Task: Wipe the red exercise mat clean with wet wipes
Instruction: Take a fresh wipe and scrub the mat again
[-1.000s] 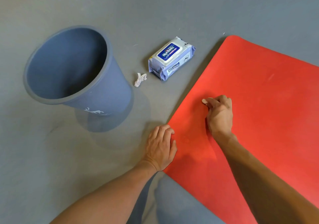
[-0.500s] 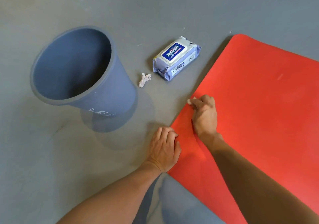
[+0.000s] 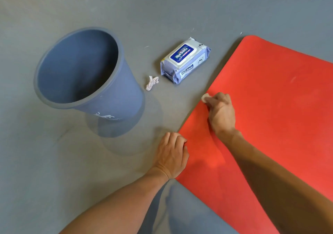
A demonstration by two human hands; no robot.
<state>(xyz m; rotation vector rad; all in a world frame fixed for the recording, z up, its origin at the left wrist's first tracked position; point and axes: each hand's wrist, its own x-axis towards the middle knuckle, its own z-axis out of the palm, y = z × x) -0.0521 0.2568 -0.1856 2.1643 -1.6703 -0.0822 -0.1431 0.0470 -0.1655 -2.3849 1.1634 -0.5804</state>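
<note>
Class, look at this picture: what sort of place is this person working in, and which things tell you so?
Probably a gym or exercise room, though a home floor is possible. Clues: a red exercise mat spread on a plain grey floor, with a bin and a pack of wet wipes for cleaning.

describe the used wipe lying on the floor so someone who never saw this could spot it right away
Start at the big blue-grey bin standing on the grey floor. Just to its right, before the purple wet wipes pack, lies a small crumpled white wipe. It is loose on the floor, unlike the wipe in the right hand on the red mat.
</note>
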